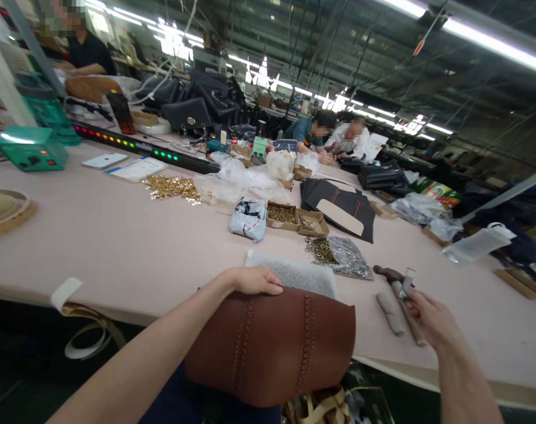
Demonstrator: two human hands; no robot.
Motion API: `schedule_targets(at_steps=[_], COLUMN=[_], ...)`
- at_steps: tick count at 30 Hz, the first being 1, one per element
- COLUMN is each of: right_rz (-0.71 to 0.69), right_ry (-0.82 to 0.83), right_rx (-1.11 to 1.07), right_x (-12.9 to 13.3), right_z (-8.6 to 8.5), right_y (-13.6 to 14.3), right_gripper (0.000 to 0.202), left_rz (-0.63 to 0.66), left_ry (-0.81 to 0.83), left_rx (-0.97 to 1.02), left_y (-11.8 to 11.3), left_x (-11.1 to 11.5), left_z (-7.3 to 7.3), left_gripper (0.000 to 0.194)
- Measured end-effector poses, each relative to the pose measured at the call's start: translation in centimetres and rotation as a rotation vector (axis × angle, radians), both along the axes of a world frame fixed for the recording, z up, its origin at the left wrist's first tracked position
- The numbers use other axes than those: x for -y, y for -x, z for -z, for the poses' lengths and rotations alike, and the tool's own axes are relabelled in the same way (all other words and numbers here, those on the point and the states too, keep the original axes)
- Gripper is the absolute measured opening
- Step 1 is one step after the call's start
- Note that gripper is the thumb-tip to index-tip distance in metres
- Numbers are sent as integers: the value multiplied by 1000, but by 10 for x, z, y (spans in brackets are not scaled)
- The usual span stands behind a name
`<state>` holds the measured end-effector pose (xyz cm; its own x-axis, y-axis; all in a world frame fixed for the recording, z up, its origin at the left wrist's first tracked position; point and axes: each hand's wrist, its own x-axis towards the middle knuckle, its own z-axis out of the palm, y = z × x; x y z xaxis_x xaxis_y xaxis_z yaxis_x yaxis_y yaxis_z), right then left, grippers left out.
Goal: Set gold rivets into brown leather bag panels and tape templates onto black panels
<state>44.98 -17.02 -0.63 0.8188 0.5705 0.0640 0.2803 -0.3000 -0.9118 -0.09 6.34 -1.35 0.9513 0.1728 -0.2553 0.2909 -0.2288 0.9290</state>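
- The brown leather piece (pixel 272 347) is in front of the person, at the near edge of the desk (pixel 130 247); its lower part hangs below the level of the desk edge.
- The left grip (pixel 255 281), a bare hand, is closed on the upper edge of this leather, near the middle of that edge; the thumb points to the right.
- So, most of the leather lies below the grip, with two stitched, braided bands going down it, one on each side of the thumb tip.
- The right grip (pixel 422 309) has its fingertips together on a small shiny piece (pixel 408 280), well apart from the leather.
- Under this right hand lies a hammer (pixel 389 274); whether the fingers touch its handle, I cannot tell. A grey roll (pixel 389 314) is just beside it.
- Behind the leather, a grey speckled slab (pixel 296 275) lies flat.
- About writing: the black sheets (pixel 307 194) carry reddish script lettering, too small to be read.
- The plastic packet (pixel 249 219) shows dark and red marks, which I cannot read.
- The green printed package (pixel 435 191) at the right has colourful print, also not legible.
- On the brown leather itself, I see stitching only.
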Motion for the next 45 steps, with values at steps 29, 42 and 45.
schedule_targets(at_steps=[29, 42, 45], right_rz=[-243, -416, -442], right_ry=[-730, -599, -570], right_rx=[-715, -539, -512], right_x=[-69, -63, -63], right_z=[33, 34, 36], right_y=[277, 285, 286], right_gripper=[26, 24, 25], left_rz=[63, 65, 75], left_ry=[571, 584, 579], left_rx=[98, 110, 119], left_y=[4, 3, 3], left_x=[-12, -12, -12], left_z=[7, 10, 10], left_gripper=[58, 54, 53])
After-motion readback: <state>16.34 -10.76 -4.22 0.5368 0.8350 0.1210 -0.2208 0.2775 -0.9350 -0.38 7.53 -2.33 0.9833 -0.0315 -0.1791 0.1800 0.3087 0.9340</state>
